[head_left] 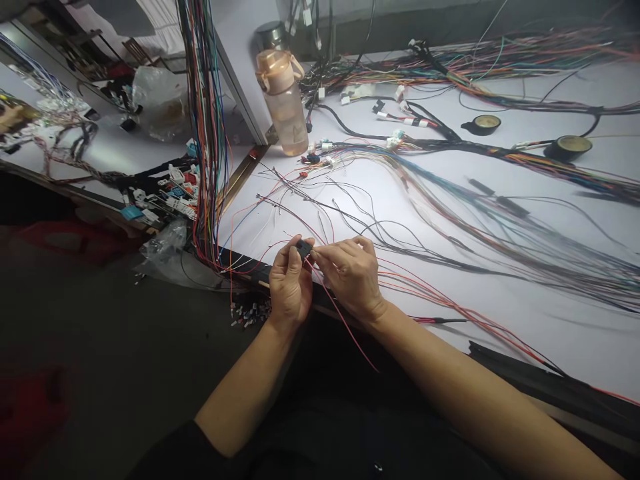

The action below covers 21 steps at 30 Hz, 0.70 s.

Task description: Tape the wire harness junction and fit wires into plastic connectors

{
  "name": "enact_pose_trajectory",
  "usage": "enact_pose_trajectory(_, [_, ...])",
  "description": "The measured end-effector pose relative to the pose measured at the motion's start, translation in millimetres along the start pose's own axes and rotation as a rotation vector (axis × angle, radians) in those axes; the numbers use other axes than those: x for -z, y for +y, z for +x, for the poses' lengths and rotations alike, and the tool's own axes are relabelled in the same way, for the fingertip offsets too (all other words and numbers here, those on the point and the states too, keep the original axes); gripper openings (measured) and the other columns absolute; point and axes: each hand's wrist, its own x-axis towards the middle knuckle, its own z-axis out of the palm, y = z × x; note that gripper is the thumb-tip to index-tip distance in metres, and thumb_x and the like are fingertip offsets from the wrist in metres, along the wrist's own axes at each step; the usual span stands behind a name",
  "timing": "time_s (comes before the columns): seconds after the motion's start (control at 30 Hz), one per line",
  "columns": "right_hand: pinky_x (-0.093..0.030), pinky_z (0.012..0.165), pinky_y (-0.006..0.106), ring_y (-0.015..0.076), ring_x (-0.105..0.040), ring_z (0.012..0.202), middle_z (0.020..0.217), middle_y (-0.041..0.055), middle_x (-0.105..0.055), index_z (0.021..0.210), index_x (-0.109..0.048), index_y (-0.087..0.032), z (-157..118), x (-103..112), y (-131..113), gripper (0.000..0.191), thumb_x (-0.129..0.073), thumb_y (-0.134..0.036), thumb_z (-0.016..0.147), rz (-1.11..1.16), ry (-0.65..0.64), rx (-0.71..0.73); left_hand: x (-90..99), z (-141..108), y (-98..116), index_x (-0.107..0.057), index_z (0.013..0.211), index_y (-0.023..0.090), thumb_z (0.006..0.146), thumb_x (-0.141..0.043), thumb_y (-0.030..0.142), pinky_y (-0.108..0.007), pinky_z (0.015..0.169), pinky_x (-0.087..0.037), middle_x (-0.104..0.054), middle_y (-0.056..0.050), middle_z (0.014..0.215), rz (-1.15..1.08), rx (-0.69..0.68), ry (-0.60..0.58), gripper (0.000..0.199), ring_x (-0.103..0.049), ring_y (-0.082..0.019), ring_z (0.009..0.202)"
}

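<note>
My left hand (291, 283) grips a small black connector (304, 249) between thumb and fingers, just over the table's front edge. Close against it on the right, my right hand (353, 273) is closed in a pinch at the connector's side; a wire seems to be between its fingertips, but the fingers partly hide it. From the connector a pink-red wire (340, 313) hangs down past the table edge toward my lap. Several loose dark and red wires (295, 190) lie on the white tabletop just beyond my hands.
A water bottle (285, 100) stands at the table's back left corner. Wire bundles with connectors spread across the table (440, 227), near two rolls of black tape (570, 147). A thick wire bundle (200, 133) hangs at left, beside a pile of connectors (175, 190).
</note>
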Motion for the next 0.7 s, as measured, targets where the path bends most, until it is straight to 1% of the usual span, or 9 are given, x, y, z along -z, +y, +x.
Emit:
enact_pose_trajectory(0.1, [-0.03,0.085,0.034,0.0124,-0.062,0.077,0.08,-0.0022,-0.072,0.092,-0.069,-0.025,-0.1,0.6,0.1,0.014,-0.059,-0.034,0.09,-0.004,-0.006,-0.002,1.2,1.4,0.2,-0.068,0.099,0.024,0.075,-0.078,0.035,-0.024,0.086,-0.048,-0.067,-0.003,0.105,-0.04,0.014,0.03,0.028,-0.061,-0.013,0.096])
enact_pose_trajectory(0.27, [-0.031,0.085,0.034,0.0115,-0.062,0.073,0.077,-0.0024,-0.072,0.087,-0.069,-0.023,0.5,-0.2,0.3,0.017,-0.055,-0.032,0.092,-0.017,0.013,0.006,1.9,1.0,0.2,-0.068,0.1,0.023,0.078,-0.075,0.032,-0.025,0.092,-0.046,-0.066,-0.003,0.106,-0.046,-0.022,-0.013,0.024,-0.059,-0.013,0.102])
enact_pose_trajectory(0.47, [-0.033,0.081,0.033,0.0123,-0.06,0.071,0.076,-0.001,-0.071,0.087,-0.068,-0.022,1.0,0.9,-1.3,0.017,-0.053,-0.029,0.093,0.011,-0.002,0.015,1.6,0.0,-0.7,-0.068,0.1,0.025,0.081,-0.072,0.032,-0.028,0.093,-0.046,-0.066,-0.003,0.102,0.009,-0.041,-0.033,0.021,-0.059,-0.014,0.101])
enact_pose_trajectory(0.57, [-0.033,0.08,0.032,0.0122,-0.059,0.071,0.074,-0.0009,-0.07,0.086,-0.067,-0.021,0.4,0.2,-0.4,0.018,-0.052,-0.028,0.093,0.023,-0.006,0.009,2.0,-0.8,-2.0,-0.068,0.101,0.025,0.081,-0.072,0.032,-0.027,0.093,-0.047,-0.066,-0.002,0.104,0.007,-0.039,-0.048,0.021,-0.059,-0.013,0.1])
enact_pose_trajectory(0.63, [-0.033,0.082,0.033,0.012,-0.059,0.071,0.075,-0.0012,-0.07,0.086,-0.067,-0.021,0.6,-0.1,0.7,0.018,-0.052,-0.029,0.093,0.021,-0.007,-0.002,1.4,-0.7,-1.4,-0.067,0.102,0.025,0.082,-0.071,0.031,-0.026,0.091,-0.047,-0.066,-0.003,0.105,0.003,-0.041,-0.06,0.022,-0.06,-0.013,0.1])
enact_pose_trajectory(0.7, [-0.032,0.084,0.033,0.0123,-0.06,0.075,0.081,-0.0012,-0.071,0.09,-0.067,-0.022,1.5,0.7,1.4,0.018,-0.052,-0.03,0.094,0.025,-0.017,-0.014,0.3,0.9,2.3,-0.066,0.104,0.024,0.082,-0.071,0.031,-0.026,0.091,-0.048,-0.066,-0.004,0.106,0.005,-0.046,-0.055,0.023,-0.06,-0.013,0.1])
